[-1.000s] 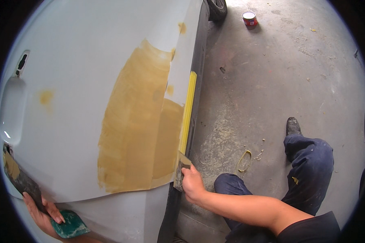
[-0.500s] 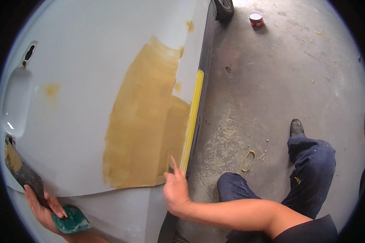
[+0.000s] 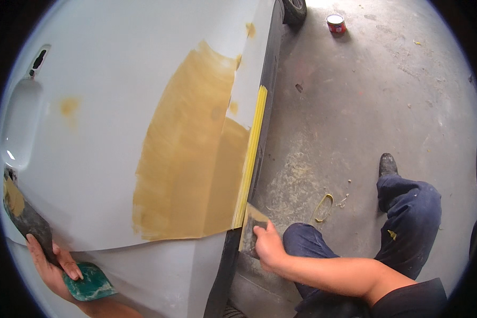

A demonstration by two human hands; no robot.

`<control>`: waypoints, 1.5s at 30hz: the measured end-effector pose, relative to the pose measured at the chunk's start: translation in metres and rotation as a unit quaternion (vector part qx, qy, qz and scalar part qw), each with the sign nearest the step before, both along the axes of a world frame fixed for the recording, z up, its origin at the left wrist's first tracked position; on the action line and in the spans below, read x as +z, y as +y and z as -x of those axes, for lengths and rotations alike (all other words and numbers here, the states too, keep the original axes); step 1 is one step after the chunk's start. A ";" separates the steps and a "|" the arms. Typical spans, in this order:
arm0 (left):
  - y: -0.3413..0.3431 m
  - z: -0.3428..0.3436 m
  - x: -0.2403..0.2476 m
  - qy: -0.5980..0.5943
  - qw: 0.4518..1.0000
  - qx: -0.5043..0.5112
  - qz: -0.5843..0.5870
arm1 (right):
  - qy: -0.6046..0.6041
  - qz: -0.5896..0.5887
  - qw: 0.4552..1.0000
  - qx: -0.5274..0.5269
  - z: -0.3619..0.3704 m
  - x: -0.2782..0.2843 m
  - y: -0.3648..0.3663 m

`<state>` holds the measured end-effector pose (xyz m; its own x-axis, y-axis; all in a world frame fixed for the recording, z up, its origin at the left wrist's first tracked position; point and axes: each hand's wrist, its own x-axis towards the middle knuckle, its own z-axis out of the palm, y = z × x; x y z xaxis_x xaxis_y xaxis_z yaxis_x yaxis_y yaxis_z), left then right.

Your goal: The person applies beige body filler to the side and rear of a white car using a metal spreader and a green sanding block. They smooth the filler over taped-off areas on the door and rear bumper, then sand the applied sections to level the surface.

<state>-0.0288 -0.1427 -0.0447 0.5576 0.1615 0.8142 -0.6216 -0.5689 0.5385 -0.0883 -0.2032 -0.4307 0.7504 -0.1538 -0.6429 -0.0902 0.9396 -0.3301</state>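
My right hand (image 3: 272, 247) grips a flat putty spreader (image 3: 254, 216) with tan filler on its blade. It is just off the car's lower edge, beside the yellow masking tape (image 3: 254, 153). A wide tan patch of body filler (image 3: 188, 159) covers the lower part of the pale car door (image 3: 106, 159). At the lower left, my left hand (image 3: 50, 270) is closed around a dark, narrow board (image 3: 32, 220) smeared with filler at its far end. Between that hand's fingers and wrist shows a green plastic spreader (image 3: 91, 283), also smeared.
A red tin (image 3: 335, 24) stands on the concrete floor (image 3: 355, 106) near a tyre (image 3: 296, 10). Close to my bent knee lies a loop of yellow tape (image 3: 323, 208). The door has a recessed handle pocket (image 3: 21, 124) on the left. A dark sill (image 3: 231, 259) runs along its lower edge.
My right hand has moved right, from the lower end of the filler patch to beyond the taped edge, bringing the spreader into clear sight. My left hand keeps its hold.
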 end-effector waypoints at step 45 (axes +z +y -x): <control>0.035 -0.026 0.013 0.052 0.987 -0.034 -0.147 | -0.148 0.085 0.985 0.010 -0.013 0.155 0.005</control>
<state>-0.0027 -0.1072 -0.0321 0.6418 -0.1141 0.7584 -0.6137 -0.6694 0.4187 -0.0753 -0.1981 -0.2753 0.9047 -0.2246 -0.3621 0.0160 0.8670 -0.4980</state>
